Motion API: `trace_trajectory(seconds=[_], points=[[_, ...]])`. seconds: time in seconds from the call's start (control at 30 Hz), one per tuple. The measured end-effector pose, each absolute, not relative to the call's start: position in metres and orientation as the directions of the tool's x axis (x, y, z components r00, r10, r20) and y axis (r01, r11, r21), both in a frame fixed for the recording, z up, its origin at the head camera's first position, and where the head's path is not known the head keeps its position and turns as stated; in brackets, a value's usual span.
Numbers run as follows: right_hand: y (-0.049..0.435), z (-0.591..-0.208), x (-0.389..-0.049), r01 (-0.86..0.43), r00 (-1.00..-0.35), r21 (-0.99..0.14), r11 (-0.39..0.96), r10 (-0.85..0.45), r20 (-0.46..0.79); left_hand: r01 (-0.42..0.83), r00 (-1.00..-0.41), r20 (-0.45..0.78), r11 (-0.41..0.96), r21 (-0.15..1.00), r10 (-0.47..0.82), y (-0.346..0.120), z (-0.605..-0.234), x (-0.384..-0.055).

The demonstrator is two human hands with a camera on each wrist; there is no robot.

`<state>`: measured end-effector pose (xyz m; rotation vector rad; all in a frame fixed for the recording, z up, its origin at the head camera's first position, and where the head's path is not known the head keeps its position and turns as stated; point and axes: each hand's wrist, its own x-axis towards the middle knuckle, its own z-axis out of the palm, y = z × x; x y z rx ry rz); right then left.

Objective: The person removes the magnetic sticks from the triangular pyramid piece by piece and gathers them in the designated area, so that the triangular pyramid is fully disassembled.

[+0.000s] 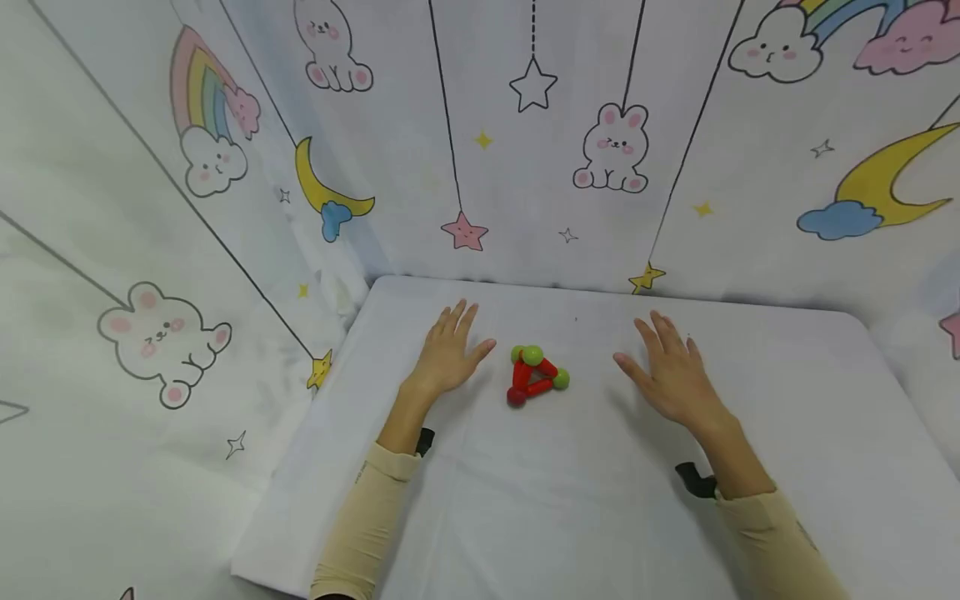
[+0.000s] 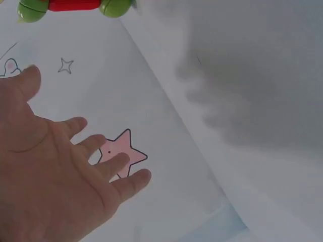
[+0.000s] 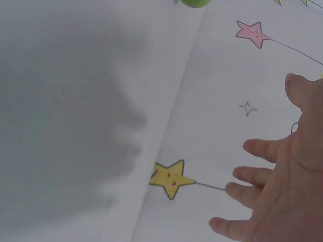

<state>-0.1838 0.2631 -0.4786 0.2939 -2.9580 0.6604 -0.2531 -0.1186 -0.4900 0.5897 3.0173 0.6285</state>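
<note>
A small built shape of red rods and green and red balls point(image 1: 538, 387) sits on the white table, between the two hands in the head view. To its left is my left hand point(image 1: 447, 354), fingers spread and straight, holding nothing. My right hand point(image 1: 671, 375) lies farther off on the other side, also spread and holding nothing. The left wrist view shows the left palm point(image 2: 55, 176) with a red rod between green balls point(image 2: 115, 7) at the top edge. In the right wrist view, the right palm point(image 3: 290, 171) appears, and part of a green ball point(image 3: 196, 2) peeks in above.
The white-covered table point(image 1: 540, 517) has rounded back corners. Behind it and to the left hangs a white cloth point(image 1: 405, 167) printed with bunnies, stars, moons and rainbows. Each wrist carries a black strap piece, such as the right one point(image 1: 696, 481).
</note>
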Motion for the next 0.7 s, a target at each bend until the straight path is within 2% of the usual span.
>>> trace_trajectory(seconds=[0.27, 0.47, 0.7], points=[[0.245, -0.480, -0.190, -0.219, -0.974, -0.432, 0.875, -0.169, 0.151, 0.476, -0.862, 0.082, 0.742, 0.471, 0.501, -0.098, -0.483, -0.243], [0.231, -0.479, -0.192, -0.229, -0.972, -0.449, 0.864, -0.178, 0.153, 0.484, -0.857, 0.091, 0.730, 0.483, 0.508, -0.089, -0.483, -0.243], [0.217, -0.482, -0.195, -0.219, -0.976, -0.504, 0.835, -0.177, 0.131, 0.469, -0.849, 0.089, 0.665, 0.581, 0.522, -0.082, -0.482, -0.241]])
